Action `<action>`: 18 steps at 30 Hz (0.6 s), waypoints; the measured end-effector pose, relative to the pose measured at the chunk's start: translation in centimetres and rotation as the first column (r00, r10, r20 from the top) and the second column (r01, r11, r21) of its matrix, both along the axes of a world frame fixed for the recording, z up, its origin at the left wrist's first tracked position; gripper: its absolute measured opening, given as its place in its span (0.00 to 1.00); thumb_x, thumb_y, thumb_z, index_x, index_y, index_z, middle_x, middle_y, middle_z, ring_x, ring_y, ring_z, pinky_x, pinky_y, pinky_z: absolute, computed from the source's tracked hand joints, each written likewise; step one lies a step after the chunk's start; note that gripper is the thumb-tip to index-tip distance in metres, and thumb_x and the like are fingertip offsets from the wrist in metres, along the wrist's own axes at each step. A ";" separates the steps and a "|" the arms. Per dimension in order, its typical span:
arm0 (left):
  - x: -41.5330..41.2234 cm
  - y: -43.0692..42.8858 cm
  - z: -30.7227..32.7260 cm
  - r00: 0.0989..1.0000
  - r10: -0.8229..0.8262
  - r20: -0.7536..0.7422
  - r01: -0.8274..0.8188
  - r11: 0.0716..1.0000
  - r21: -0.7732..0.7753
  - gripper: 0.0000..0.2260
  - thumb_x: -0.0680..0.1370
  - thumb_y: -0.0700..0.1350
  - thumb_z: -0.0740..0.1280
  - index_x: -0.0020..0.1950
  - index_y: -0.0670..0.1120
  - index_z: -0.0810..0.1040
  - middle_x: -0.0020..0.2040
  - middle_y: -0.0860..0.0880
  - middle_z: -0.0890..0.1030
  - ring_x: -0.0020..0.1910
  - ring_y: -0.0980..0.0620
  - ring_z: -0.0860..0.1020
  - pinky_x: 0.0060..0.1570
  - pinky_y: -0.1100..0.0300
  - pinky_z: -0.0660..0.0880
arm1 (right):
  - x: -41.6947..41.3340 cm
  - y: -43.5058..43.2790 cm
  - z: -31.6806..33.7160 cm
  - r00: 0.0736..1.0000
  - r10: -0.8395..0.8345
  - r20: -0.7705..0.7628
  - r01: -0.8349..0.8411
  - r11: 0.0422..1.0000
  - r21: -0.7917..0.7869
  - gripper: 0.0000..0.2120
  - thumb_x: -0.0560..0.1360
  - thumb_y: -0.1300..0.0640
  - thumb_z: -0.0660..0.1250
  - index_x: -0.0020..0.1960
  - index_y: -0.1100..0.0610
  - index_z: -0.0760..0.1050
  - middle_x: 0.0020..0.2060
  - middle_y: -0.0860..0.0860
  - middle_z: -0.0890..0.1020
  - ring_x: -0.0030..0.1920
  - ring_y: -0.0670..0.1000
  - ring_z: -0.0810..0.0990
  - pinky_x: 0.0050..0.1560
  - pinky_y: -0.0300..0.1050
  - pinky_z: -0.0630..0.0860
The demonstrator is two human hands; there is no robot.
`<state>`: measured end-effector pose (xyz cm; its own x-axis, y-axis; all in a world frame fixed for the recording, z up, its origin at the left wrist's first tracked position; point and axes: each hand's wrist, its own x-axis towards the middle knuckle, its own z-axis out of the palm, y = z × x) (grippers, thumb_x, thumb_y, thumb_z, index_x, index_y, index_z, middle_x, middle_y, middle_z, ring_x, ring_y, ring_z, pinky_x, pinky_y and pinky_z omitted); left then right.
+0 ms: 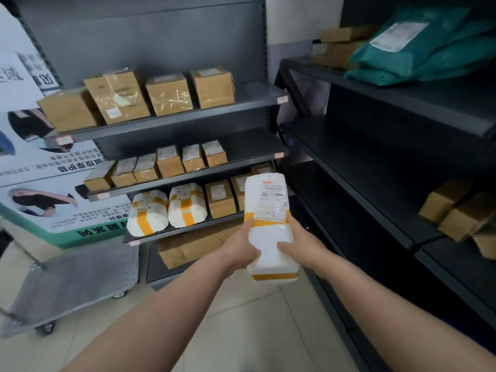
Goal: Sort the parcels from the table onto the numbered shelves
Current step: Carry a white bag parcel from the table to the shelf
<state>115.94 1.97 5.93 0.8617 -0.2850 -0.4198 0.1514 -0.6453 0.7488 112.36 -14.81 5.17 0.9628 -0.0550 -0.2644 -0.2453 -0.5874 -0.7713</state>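
Note:
I hold a white foam parcel (269, 210) with yellow tape bands and a shipping label marked "1-7", upright in front of the grey shelf unit (171, 122). My left hand (241, 248) grips its left side and my right hand (298, 242) grips its right side. Behind it, the third shelf (188, 228) carries two similar white parcels (166, 210) and brown boxes (220, 200). Small number tags (281, 99) sit on the shelf edges.
Brown cartons fill the upper two grey shelves. A black rack (389, 162) on the right holds teal bags (424, 44) and a few cartons (456, 210). A metal platform trolley (72, 280) stands at the lower left beside a printed banner (40, 183). A large carton (193, 248) lies on the bottom shelf.

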 end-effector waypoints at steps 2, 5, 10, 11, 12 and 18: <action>4.0 -0.1 0.2 1.000 -0.020 0.021 0.019 1.000 0.011 0.38 0.76 0.35 0.66 0.78 0.57 0.53 0.46 0.62 0.69 0.46 0.60 0.72 0.39 0.65 0.70 | 3.8 0.0 0.1 1.000 -0.024 0.001 0.024 1.000 0.010 0.36 0.75 0.54 0.64 0.74 0.35 0.49 0.59 0.45 0.77 0.53 0.50 0.78 0.53 0.53 0.78; 9.3 -0.2 0.4 1.000 -0.006 0.008 0.006 1.000 0.023 0.39 0.76 0.36 0.66 0.79 0.58 0.50 0.55 0.55 0.74 0.55 0.51 0.74 0.56 0.54 0.75 | 9.1 0.1 0.2 0.999 -0.042 0.000 0.042 0.997 0.067 0.36 0.74 0.56 0.64 0.74 0.34 0.51 0.61 0.45 0.77 0.55 0.51 0.78 0.55 0.54 0.77; 17.7 -0.8 0.1 0.999 -0.022 0.025 0.022 1.000 -0.020 0.38 0.77 0.34 0.64 0.79 0.57 0.50 0.62 0.49 0.72 0.55 0.52 0.71 0.53 0.57 0.71 | 17.0 -0.4 0.0 0.993 -0.119 0.007 0.118 0.989 0.085 0.37 0.75 0.55 0.65 0.75 0.35 0.49 0.62 0.45 0.76 0.56 0.51 0.78 0.56 0.55 0.77; 18.9 -1.1 0.1 0.999 -0.023 0.024 0.024 0.999 -0.032 0.37 0.77 0.34 0.63 0.79 0.56 0.50 0.62 0.50 0.72 0.53 0.53 0.71 0.50 0.59 0.72 | 18.3 -0.6 -0.1 0.992 -0.129 0.001 0.129 0.988 0.085 0.37 0.75 0.54 0.66 0.75 0.35 0.49 0.62 0.46 0.75 0.56 0.52 0.78 0.56 0.54 0.77; 20.2 -1.5 0.2 1.000 -0.020 0.018 0.021 0.999 -0.047 0.37 0.77 0.33 0.63 0.79 0.56 0.51 0.59 0.53 0.73 0.51 0.54 0.72 0.48 0.60 0.72 | 19.6 -0.9 -0.1 0.991 -0.137 -0.005 0.137 0.987 0.088 0.37 0.75 0.54 0.66 0.75 0.35 0.49 0.62 0.46 0.75 0.55 0.52 0.78 0.55 0.54 0.77; 27.8 -3.9 0.4 0.999 0.038 0.032 -0.039 0.999 0.003 0.39 0.77 0.36 0.65 0.79 0.59 0.48 0.63 0.49 0.71 0.57 0.48 0.72 0.57 0.52 0.74 | 28.0 -3.4 -0.2 0.991 -0.130 0.024 0.125 0.979 0.162 0.37 0.74 0.57 0.67 0.73 0.33 0.52 0.61 0.45 0.75 0.55 0.50 0.77 0.55 0.55 0.78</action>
<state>143.79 -1.88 6.37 0.8849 -0.2498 -0.3932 0.1524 -0.6424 0.7510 140.40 -18.18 5.02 0.9594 -0.1375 -0.2463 -0.2817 -0.4213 -0.8621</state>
